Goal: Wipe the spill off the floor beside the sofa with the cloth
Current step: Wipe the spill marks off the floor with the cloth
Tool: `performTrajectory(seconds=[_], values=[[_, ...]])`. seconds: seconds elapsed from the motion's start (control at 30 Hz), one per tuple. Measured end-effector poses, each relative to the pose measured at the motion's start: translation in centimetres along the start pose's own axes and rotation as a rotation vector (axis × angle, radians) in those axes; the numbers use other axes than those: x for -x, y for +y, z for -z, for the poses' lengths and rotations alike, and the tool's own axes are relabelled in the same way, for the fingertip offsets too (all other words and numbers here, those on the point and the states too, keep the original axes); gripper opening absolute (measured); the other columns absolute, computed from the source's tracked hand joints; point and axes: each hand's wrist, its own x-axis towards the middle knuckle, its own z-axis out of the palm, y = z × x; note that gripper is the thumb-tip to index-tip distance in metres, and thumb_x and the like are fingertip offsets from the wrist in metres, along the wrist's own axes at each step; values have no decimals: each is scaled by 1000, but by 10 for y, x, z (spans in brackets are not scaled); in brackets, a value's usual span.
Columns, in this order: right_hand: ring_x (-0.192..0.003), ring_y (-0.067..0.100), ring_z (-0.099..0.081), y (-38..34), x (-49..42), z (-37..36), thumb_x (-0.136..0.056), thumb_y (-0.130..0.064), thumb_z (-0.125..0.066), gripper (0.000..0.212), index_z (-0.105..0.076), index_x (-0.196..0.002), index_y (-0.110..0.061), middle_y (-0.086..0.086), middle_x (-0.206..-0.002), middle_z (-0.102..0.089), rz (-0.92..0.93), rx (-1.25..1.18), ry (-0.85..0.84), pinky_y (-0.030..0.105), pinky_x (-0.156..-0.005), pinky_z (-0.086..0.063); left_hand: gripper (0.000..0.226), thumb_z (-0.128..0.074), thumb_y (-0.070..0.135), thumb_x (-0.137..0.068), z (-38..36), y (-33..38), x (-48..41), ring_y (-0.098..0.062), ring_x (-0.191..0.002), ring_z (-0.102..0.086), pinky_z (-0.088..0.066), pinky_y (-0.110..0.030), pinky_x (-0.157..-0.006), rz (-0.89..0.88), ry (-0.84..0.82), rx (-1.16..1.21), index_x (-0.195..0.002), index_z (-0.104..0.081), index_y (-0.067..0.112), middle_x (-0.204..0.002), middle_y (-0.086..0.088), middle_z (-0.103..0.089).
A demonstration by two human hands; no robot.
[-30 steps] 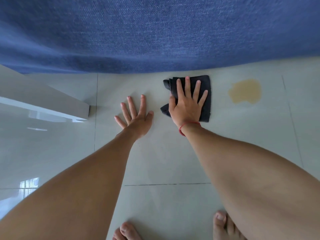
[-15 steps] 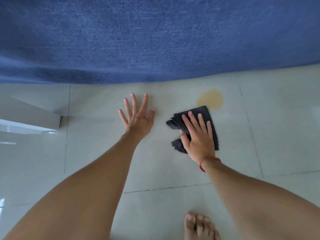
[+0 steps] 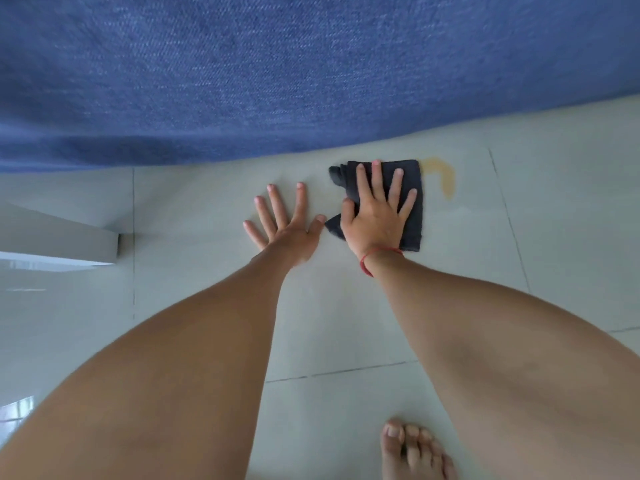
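Note:
A folded black cloth [image 3: 414, 206] lies flat on the pale floor tiles close to the blue sofa [image 3: 277, 71]. My right hand [image 3: 377, 216] presses down on it with fingers spread, a red band on the wrist. A thin yellowish arc of spill [image 3: 445, 176] shows just right of the cloth's top corner; the cloth covers whatever lies under it. My left hand [image 3: 287, 223] rests flat on the bare tile left of the cloth, fingers apart, holding nothing.
The sofa's edge runs across the whole upper view. A white furniture corner [image 3: 86, 240] juts in at the left. My bare foot [image 3: 412, 448] stands on the tile at the bottom right. Grout lines cross the floor.
My right hand has slid the cloth up toward the sofa and over the spill; the round puddle is now only a thin arc at the cloth's right. The left hand stays planted.

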Motion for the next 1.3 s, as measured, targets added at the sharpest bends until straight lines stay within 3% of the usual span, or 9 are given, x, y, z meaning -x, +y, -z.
performTrajectory(seconds=[0.13,0.2,0.43,0.57,0.67,0.83,1.0,1.13,1.3], values=[[-149,27,-15,22,28,-1,-92,-34,-44,56,-33,-147,-30,-7,-159,-25,276,-6,-78,50,-120,-4,63,-16,66,-88,1,-10,0,-22,-131,40,23,-53,-102,23,1,-17,-135,24,53,-145,4,43],[-149,23,-17,51,46,5,-93,-33,-46,55,-34,-146,-30,-9,-158,-27,302,1,-82,45,-120,-5,63,-16,68,-87,2,-9,0,-23,-132,39,22,-54,-103,19,-4,-5,-135,23,53,-146,4,41],[-150,24,-11,91,1,28,-97,-40,-38,52,-31,-147,-31,-8,-160,-20,-178,-23,57,53,-118,-2,63,-18,64,-89,5,5,5,-24,-132,38,23,-53,-102,-4,-10,14,-137,20,51,-147,3,40],[-150,28,-4,71,-38,22,-97,-43,-32,53,-26,-149,-32,-8,-161,-15,-241,-33,68,58,-117,1,63,-18,62,-90,5,4,5,-24,-132,38,22,-54,-102,1,-20,-4,-138,21,51,-146,2,41],[-149,30,-8,51,-46,17,-95,-41,-37,53,-31,-147,-30,-7,-160,-20,-164,-42,71,59,-116,1,62,-18,62,-90,6,3,4,-24,-132,39,23,-54,-102,5,-28,0,-137,22,51,-146,3,42],[-148,28,-17,27,-14,8,-93,-39,-41,52,-38,-145,-29,-7,-157,-29,128,3,25,55,-118,-4,61,-17,62,-90,6,2,2,-24,-130,41,24,-55,-101,-3,-40,2,-134,24,54,-144,3,44],[-146,26,-26,61,30,12,-90,-30,-49,52,-43,-142,-28,-6,-153,-37,299,21,17,50,-119,-13,61,-17,65,-89,8,0,0,-24,-131,40,23,-55,-102,7,-63,11,-133,25,56,-144,5,43],[-148,19,-20,83,21,18,-94,-37,-44,51,-37,-145,-30,-11,-156,-30,152,29,15,46,-121,-7,61,-17,66,-88,7,-2,-2,-24,-132,39,21,-55,-103,5,-60,6,-132,24,57,-145,5,42],[-149,22,-13,64,-14,16,-95,-40,-38,52,-33,-146,-32,-10,-159,-24,-79,-11,78,54,-119,-3,62,-18,63,-89,4,0,-2,-25,-132,38,22,-56,-101,-8,-37,2,-133,24,55,-146,4,41]])
